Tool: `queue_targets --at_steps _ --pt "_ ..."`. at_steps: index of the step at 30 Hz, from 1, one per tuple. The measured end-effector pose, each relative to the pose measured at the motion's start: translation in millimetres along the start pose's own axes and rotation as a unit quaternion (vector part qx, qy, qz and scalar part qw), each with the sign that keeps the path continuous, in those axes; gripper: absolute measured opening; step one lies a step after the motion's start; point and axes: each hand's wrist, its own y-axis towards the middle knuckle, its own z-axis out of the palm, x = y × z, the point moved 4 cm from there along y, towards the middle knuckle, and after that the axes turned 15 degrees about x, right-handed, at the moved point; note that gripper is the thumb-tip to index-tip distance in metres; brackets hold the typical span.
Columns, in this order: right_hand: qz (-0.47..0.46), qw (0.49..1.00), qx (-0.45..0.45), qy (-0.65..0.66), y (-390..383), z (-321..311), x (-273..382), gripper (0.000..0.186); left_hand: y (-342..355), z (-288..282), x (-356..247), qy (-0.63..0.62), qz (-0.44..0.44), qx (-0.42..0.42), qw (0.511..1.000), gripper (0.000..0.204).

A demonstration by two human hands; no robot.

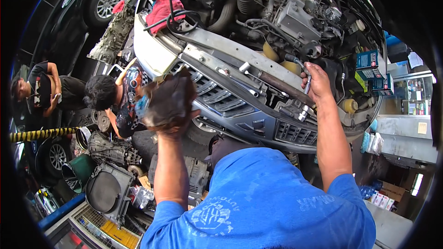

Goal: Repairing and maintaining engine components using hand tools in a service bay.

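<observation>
While the right hand [316, 83] is closing its fingers around a chrome ratchet wrench [306, 93], the tool is hanging upright against the far right of the car's front, its socket end pointing down toward the grey grille [240, 106]. The wrench is lying just in front of the rusty crossbar [281, 87] that is running along the open engine bay [277, 14].

The left hand [168, 106] is being held up, near and left of centre; it is gripping a dark, greasy rag [166, 97] that is hiding most of the fingers, so how tightly they are curling cannot be told.

Packages and markings, by place:
- Blue rectangular carton [367, 59], standing at the far right edge of the engine bay, with a white label on its face.
- Second blue carton [382, 84], sitting just below and right of the first.
- Small boxes [379, 199], pale, lying low on the right near a brown carton.
- Red cloth [162, 11], lying on the far left corner of the engine bay under black cables.
- Yellow-and-black striped bar [41, 133], running along the left side.

Two other people [74, 93] are crouching at left, beside loose engine parts [110, 150] on the floor.
</observation>
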Motion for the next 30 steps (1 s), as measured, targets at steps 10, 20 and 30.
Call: queue_targets --at_steps 10,20,30 --pt "0.092 0.989 -0.01 -0.119 67.0 -10.9 -15.0 0.03 42.9 -19.5 -78.2 -0.005 0.227 -0.115 0.967 0.047" --pt "0.082 0.994 -0.012 -0.068 71.3 -21.5 -27.1 0.033 17.1 99.9 -38.9 -0.597 0.036 0.086 0.797 0.054" --pt "0.042 0.993 -0.046 -0.096 63.0 -32.0 -40.7 0.031 88.8 16.6 -80.2 -0.968 0.131 0.17 0.127 0.092"
